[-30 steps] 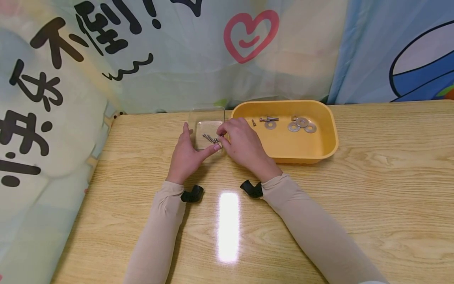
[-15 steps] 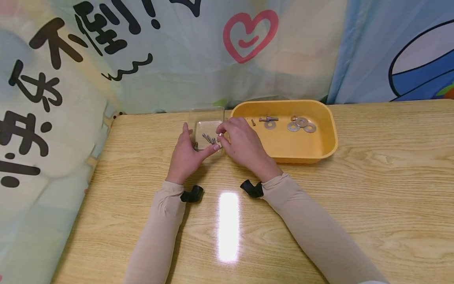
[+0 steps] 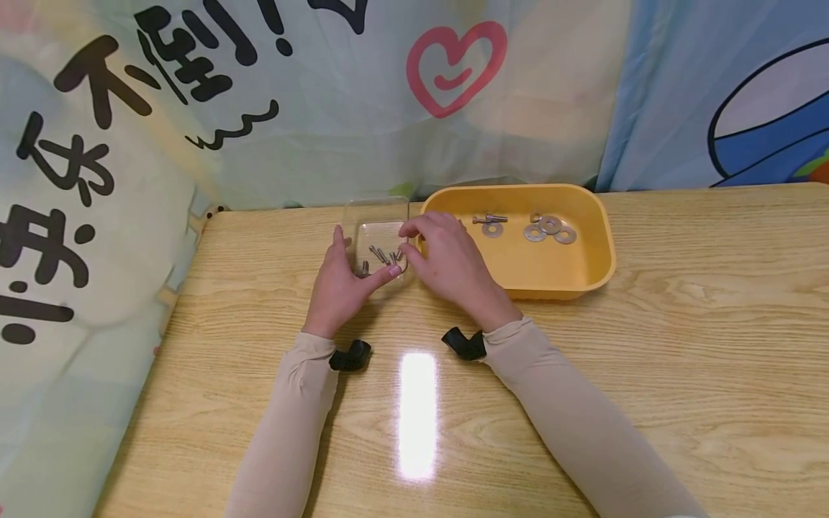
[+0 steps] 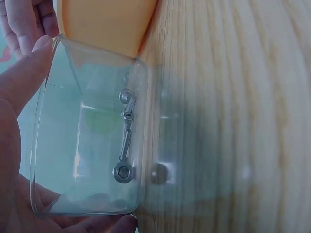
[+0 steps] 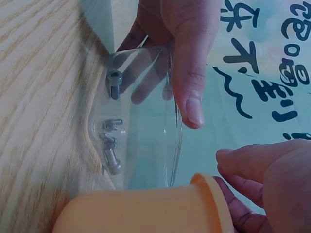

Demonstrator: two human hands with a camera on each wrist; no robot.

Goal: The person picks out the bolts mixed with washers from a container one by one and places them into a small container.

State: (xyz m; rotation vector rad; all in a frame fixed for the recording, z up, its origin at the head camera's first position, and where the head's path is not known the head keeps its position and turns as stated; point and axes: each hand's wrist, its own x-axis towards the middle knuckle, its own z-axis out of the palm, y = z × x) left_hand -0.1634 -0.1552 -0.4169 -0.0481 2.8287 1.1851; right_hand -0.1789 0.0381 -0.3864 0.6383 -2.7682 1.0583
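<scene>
My left hand grips a small clear plastic box, its thumb over the near rim and its fingers around the left side. Several silver socket-head screws lie on the box floor; in the right wrist view one screw is apart from the others. My right hand hovers at the box's right rim, beside the yellow tray. Its fingers are loosely bent, and the right wrist view shows nothing between thumb and fingertips.
The yellow tray stands right of the box, with several flat washers and a few screws in it. Behind the wooden table hangs a printed curtain.
A small shiny piece at my right fingertips half a second ago is gone from them. The right hand has shifted slightly right. The left hand has kept its grip on the box.
</scene>
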